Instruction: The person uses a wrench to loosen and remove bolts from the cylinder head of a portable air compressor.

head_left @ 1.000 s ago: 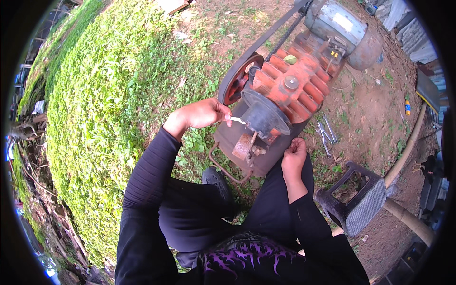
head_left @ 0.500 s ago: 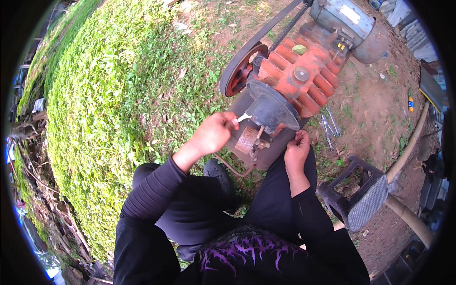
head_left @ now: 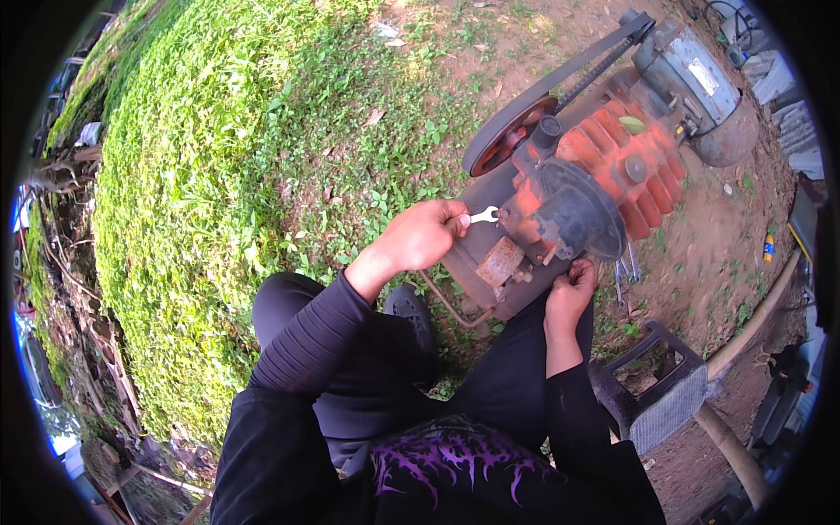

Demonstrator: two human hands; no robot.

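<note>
In front of me stands an air compressor with an orange-red finned cylinder head [head_left: 626,166] and a black funnel-shaped cover [head_left: 577,210] on its near side. My left hand [head_left: 422,234] is closed around an open-end wrench [head_left: 484,215], whose jaw points right at a small bolt [head_left: 502,213] on the compressor body. I cannot tell whether the jaw touches it. My right hand [head_left: 570,293] is closed at the lower right edge of the black cover, its fingertips pressed together; what they hold, if anything, is hidden. Below the cover sits a rusty square box [head_left: 502,261].
A belt pulley [head_left: 512,136] and a grey motor [head_left: 691,79] are at the far side. Several wrenches [head_left: 626,273] lie on the soil right of the tank. A dark plastic stool [head_left: 656,385] stands right of my leg. Grass [head_left: 219,175] spreads on the left.
The view has shifted, so the compressor appears further right. My left hand keeps the wrench, whose jaw is now by the small bolt rather than at the black cover's edge.
</note>
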